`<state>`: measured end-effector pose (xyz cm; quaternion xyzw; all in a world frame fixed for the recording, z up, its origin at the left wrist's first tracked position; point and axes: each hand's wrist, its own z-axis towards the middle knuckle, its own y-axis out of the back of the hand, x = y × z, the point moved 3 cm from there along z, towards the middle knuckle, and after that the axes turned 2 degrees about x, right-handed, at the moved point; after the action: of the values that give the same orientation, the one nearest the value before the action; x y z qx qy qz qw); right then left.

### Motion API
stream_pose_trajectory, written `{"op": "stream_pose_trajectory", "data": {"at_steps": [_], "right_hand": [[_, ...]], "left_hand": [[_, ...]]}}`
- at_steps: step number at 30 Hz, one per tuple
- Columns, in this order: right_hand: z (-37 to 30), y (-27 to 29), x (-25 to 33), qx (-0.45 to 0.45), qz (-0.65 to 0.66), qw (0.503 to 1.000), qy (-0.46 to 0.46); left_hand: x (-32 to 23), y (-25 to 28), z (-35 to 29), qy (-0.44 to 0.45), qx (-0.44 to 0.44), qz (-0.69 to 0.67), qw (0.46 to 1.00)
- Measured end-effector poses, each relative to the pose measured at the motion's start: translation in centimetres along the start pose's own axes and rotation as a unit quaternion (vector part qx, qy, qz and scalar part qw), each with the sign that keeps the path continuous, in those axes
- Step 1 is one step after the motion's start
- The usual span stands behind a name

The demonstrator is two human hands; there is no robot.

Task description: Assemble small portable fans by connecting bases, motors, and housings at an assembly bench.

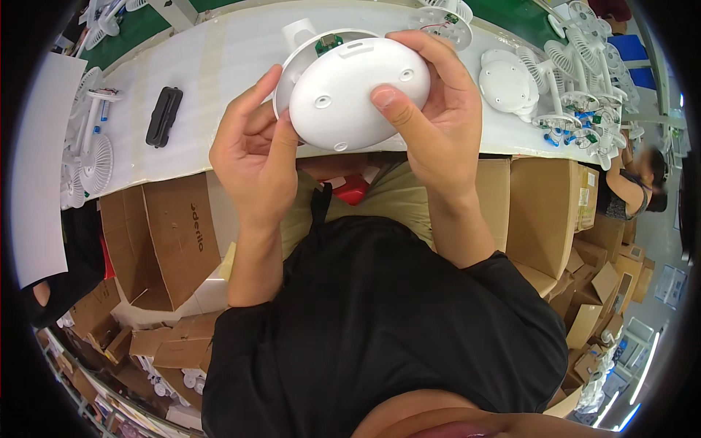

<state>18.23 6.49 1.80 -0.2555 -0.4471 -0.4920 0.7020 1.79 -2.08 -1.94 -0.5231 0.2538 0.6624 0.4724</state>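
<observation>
Above the near side of the table, I hold a white oval cover with several screw holes against a white fan base. The base sits partly behind the cover, and its short stem points up and left. A small green circuit board shows in the gap between the two. My left hand is closed on the left edge of the base, thumb beside the cover. My right hand grips the cover from the right, its thumb pressed on the face and its fingers over the far edge.
A black oblong case lies on the table at left. Stacked white round covers lie at right, beside many small white fans. More fans stand at the left edge. Cardboard boxes flank me; a person is at far right.
</observation>
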Motion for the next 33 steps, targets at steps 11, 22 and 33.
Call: {"op": "stream_pose_trajectory", "data": {"at_steps": [11, 22, 33], "right_hand": [[-0.5, -1.4, -0.6, -0.034, 0.106, 0.989, -0.093], [-0.4, -1.0, -0.6, 0.056, -0.003, 0.996, -0.076], [0.3, -0.4, 0.0, 0.150, -0.024, 0.984, -0.093]], "left_hand": [[1.4, -0.1, -1.2, 0.057, -0.074, -0.185, 0.978], [0.5, 0.5, -1.9, 0.038, 0.003, 0.008, 0.999], [-0.1, 1.0, -1.9, 0.025, 0.061, 0.080, 0.995]]}}
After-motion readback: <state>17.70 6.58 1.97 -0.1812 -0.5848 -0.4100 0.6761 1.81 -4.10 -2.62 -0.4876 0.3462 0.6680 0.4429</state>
